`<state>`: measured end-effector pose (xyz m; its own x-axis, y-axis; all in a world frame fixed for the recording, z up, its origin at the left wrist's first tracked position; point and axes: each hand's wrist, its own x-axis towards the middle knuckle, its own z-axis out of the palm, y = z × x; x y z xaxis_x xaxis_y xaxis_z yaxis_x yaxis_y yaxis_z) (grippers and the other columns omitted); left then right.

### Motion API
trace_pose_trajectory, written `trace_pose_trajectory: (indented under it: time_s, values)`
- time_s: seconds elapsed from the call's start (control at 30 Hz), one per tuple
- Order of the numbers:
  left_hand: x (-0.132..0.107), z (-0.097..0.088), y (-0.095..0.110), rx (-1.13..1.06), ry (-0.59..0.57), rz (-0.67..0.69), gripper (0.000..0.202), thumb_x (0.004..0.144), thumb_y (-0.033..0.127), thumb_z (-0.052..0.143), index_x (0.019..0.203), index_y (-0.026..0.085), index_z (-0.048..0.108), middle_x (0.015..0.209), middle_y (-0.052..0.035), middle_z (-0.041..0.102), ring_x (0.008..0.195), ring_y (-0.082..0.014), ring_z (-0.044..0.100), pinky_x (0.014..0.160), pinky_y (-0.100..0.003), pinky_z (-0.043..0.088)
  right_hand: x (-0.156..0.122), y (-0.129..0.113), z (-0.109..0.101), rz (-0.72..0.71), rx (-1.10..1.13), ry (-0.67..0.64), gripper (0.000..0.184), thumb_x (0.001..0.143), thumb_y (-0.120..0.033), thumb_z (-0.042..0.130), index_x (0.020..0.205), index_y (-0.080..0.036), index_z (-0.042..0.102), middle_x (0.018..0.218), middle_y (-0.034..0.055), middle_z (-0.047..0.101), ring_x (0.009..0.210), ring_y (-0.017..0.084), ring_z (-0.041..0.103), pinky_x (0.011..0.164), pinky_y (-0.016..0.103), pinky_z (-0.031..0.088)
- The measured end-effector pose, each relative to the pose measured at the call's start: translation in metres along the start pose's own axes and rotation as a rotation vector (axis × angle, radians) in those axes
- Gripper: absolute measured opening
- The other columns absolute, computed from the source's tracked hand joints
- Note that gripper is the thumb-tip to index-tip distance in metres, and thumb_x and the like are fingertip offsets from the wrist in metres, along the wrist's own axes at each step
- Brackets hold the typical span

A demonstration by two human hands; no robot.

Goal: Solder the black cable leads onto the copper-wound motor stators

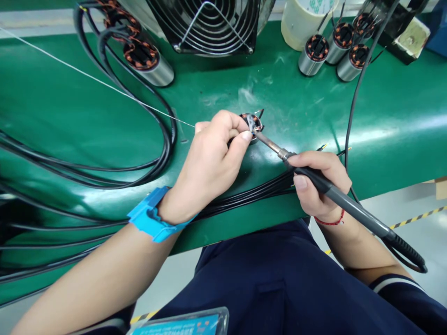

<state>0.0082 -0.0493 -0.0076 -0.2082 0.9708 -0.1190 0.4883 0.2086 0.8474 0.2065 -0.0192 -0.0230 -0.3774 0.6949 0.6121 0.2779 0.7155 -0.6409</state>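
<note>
- Badge [181, 325]: I can't read its lettering.
- Left hand [216, 156], fingertips pinched, holds thin wire [185, 123] by the coil [257, 121].
- Right hand [323, 179] wraps around soldering iron [358, 210].

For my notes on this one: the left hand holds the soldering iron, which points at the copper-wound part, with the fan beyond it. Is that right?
Not quite: the hand is wrong. The head view shows the soldering iron in the right hand. It does point at the copper-wound part, with the fan beyond it.
</note>
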Motion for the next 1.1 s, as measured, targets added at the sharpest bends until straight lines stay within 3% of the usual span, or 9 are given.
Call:
trace_pose_trajectory:
  time_s: [0.13, 0.27, 0.53, 0.7, 0.83, 0.97, 1.03, 1.1]
  values:
    - [0.001, 0.001, -0.002, -0.028, 0.008, 0.022, 0.014, 0.096, 0.036, 0.054, 0.088, 0.025, 0.052, 0.074, -0.0002, 0.062, 0.081, -0.0200, 0.064, 0.073, -0.033, 0.048, 0.000, 0.000, 0.001, 0.001, 0.047, 0.053, 0.019, 0.099, -0.037, 0.054, 0.111, -0.037, 0.069, 0.085, -0.0025, 0.078, 0.053, 0.018, 0.066, 0.051, 0.035, 0.061]
    - [0.002, 0.001, -0.004, -0.020, 0.018, 0.033, 0.017, 0.098, 0.038, 0.055, 0.086, 0.025, 0.052, 0.073, -0.0004, 0.061, 0.082, -0.0201, 0.065, 0.074, -0.033, 0.048, 0.000, 0.001, 0.000, 0.009, 0.035, 0.011, 0.020, 0.098, -0.034, 0.056, 0.112, -0.038, 0.071, 0.088, -0.0020, 0.079, 0.060, 0.020, 0.070, 0.055, 0.036, 0.063]
    - [0.005, 0.003, -0.012, 0.004, 0.064, 0.154, 0.019, 0.099, 0.036, 0.056, 0.084, 0.026, 0.049, 0.070, 0.0007, 0.060, 0.072, -0.0199, 0.062, 0.073, -0.036, 0.048, 0.005, 0.006, 0.004, -0.105, 0.084, 0.051, 0.020, 0.097, -0.029, 0.056, 0.111, -0.033, 0.070, 0.086, -0.0026, 0.079, 0.062, 0.017, 0.071, 0.055, 0.030, 0.063]
    - [0.005, 0.003, -0.014, 0.007, 0.059, 0.167, 0.016, 0.098, 0.032, 0.056, 0.085, 0.026, 0.049, 0.067, 0.0015, 0.060, 0.068, -0.0199, 0.060, 0.075, -0.038, 0.048, -0.004, 0.011, 0.008, -0.019, 0.043, 0.082, 0.023, 0.102, -0.039, 0.056, 0.122, -0.034, 0.067, 0.091, 0.0006, 0.078, 0.068, 0.020, 0.073, 0.061, 0.034, 0.066]
    - [0.005, 0.004, -0.015, -0.002, 0.053, 0.176, 0.016, 0.098, 0.032, 0.057, 0.085, 0.026, 0.050, 0.071, 0.0008, 0.062, 0.071, -0.0203, 0.061, 0.076, -0.039, 0.047, 0.003, 0.006, 0.003, 0.128, 0.030, -0.056, 0.027, 0.104, -0.040, 0.058, 0.130, -0.037, 0.064, 0.115, 0.0003, 0.078, 0.089, 0.020, 0.078, 0.076, 0.034, 0.069]
    - [0.006, 0.004, -0.017, -0.023, 0.057, 0.187, 0.017, 0.100, 0.032, 0.056, 0.085, 0.025, 0.051, 0.074, 0.0005, 0.062, 0.068, -0.0185, 0.058, 0.074, -0.038, 0.046, 0.038, 0.000, -0.006, 0.167, 0.223, -0.212, 0.030, 0.108, -0.032, 0.056, 0.138, -0.032, 0.059, 0.150, -0.0031, 0.061, 0.106, 0.014, 0.077, 0.077, 0.025, 0.067]
    - [0.006, 0.004, -0.018, -0.028, 0.064, 0.198, 0.016, 0.100, 0.031, 0.057, 0.086, 0.025, 0.051, 0.074, 0.0008, 0.062, 0.069, -0.0178, 0.059, 0.074, -0.037, 0.046, 0.056, 0.001, -0.007, 0.151, 0.217, -0.304, 0.027, 0.107, -0.025, 0.053, 0.134, -0.024, 0.059, 0.147, -0.0006, 0.062, 0.101, 0.011, 0.077, 0.087, 0.026, 0.064]
    - [0.007, 0.004, -0.019, -0.025, 0.069, 0.208, 0.015, 0.100, 0.029, 0.057, 0.086, 0.025, 0.052, 0.073, 0.0013, 0.061, 0.068, -0.0175, 0.058, 0.073, -0.037, 0.047, 0.067, 0.006, -0.005, 0.150, 0.182, -0.379, 0.028, 0.101, -0.017, 0.053, 0.128, -0.021, 0.057, 0.130, -0.0004, 0.069, 0.098, 0.012, 0.075, 0.095, 0.030, 0.061]
